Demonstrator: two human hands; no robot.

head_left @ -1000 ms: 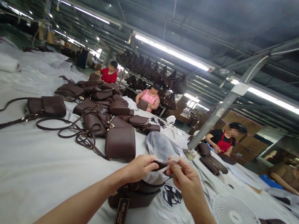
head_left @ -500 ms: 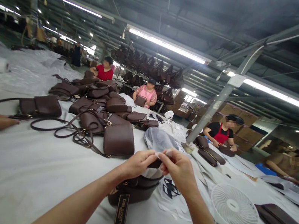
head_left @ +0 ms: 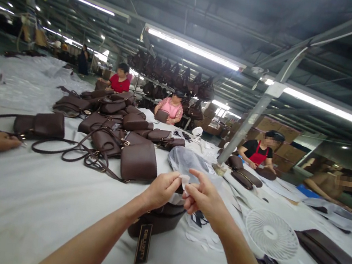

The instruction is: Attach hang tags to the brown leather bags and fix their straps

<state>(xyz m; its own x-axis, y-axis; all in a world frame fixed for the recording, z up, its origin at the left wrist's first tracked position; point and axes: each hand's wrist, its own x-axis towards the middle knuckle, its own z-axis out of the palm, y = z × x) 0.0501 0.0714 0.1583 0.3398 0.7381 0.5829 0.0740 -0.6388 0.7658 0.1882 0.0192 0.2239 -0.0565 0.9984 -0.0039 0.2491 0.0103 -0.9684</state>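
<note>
My left hand [head_left: 162, 189] pinches one side of a small, thin white piece [head_left: 184, 181], which looks like paper or film. At its other side, my right hand [head_left: 203, 197] grips the lower end between thumb and curled fingers, its index finger stretched out. Below both hands a dark brown handbag [head_left: 161, 222] stands on the white-covered table [head_left: 79, 224]. Its top is partly hidden by my hands, and some whitish material shows at the opening. From its left side hangs a black tag with gold lettering [head_left: 143, 244].
Brown bags [head_left: 139, 162] with straps lie heaped ahead to the left. A co-worker's hand [head_left: 0, 142] touches a strap at far left. A clear plastic bag [head_left: 187, 161] lies beyond my hands; a white fan [head_left: 271, 233] and a metal post [head_left: 248, 121] are right. Several co-workers sit opposite.
My right index finger has lifted and straightened away from the thumb, and more of the white piece shows between my hands. The view has shifted slightly.
</note>
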